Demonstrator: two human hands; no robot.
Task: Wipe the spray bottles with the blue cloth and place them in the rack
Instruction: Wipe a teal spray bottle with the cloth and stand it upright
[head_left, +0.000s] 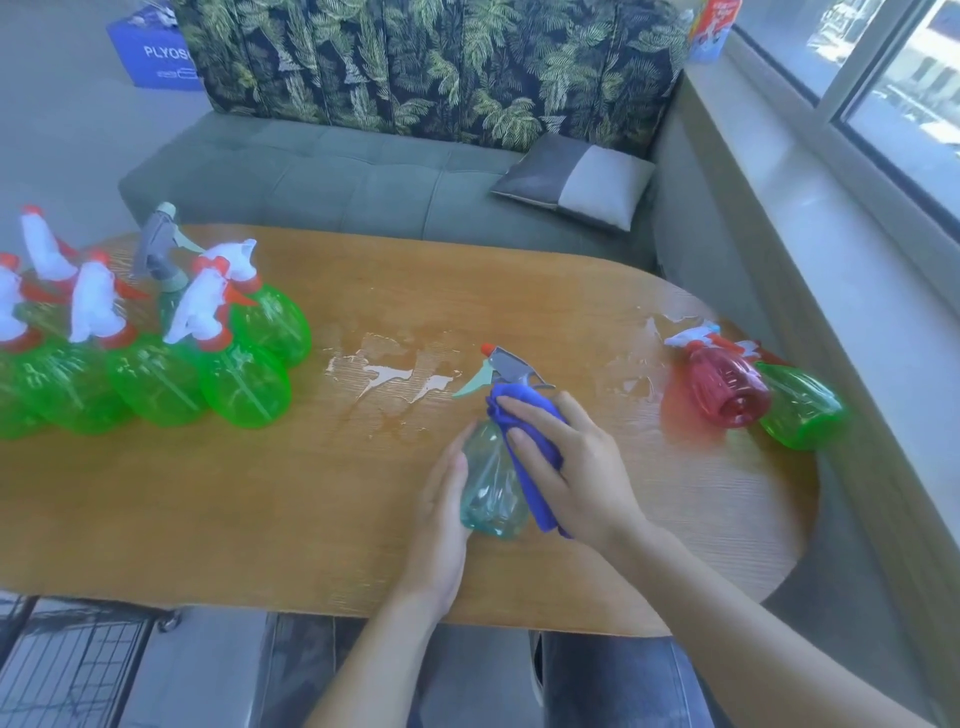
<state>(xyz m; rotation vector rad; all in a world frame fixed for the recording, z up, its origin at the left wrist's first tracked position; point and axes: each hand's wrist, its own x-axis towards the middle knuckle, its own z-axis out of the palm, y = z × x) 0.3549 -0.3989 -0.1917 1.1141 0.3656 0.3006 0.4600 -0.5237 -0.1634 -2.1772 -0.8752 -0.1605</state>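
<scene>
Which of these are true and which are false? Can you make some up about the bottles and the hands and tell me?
1. The right hand presses the blue cloth on a pale teal spray bottle. True.
2. The left hand is holding a red bottle. False: it steadies the teal bottle; the red spray bottle lies on the table, untouched.
3. The red bottle lies on its side next to a green spray bottle. True.
4. The table is dry. False: wet patches shine beyond the teal bottle.
5. A cluster of green spray bottles stands at the table's left end. True.
</scene>
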